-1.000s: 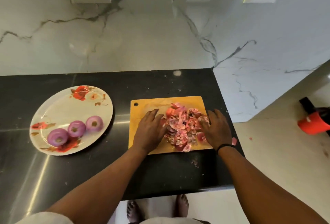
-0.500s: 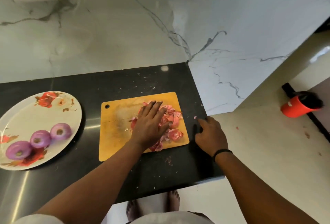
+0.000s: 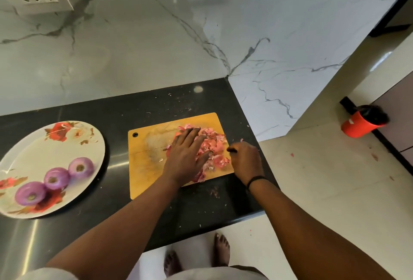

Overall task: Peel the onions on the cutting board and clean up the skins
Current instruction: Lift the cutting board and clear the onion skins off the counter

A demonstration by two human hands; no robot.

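pressing flat on the onion skins (image 3: 214, 148), the left hand (image 3: 185, 156) lies with its fingers (image 3: 194, 136) straight and spread over the heap, pinning it to the right half of the wooden cutting board (image 3: 147, 159). the right hand (image 3: 245, 159) sits at the board's right edge with its fingers curled inward toward the pile; whether they pinch any skin i cannot tell. the three peeled onions (image 3: 55, 178) rest in a row on the floral plate (image 3: 67, 145), well apart from the board, so the peeling looks done and only the clearing remains.

the main risk is scatter. the skins are thin, dry, papery flakes, pink to red, curled and loosely stacked, so they will likely slide or flutter rather than move as one mass. the heap lies close to the board's right edge, and the board itself lies near the worktop (image 3: 201, 203) corner, so a hasty sweep could send pieces onto the floor (image 3: 312, 190), where a few pink specks already lie. small crumbs also dot the dark, glossy worktop around the board and would be easy to miss. the board is smooth and light, and might skid on the polished stone if pushed sideways.
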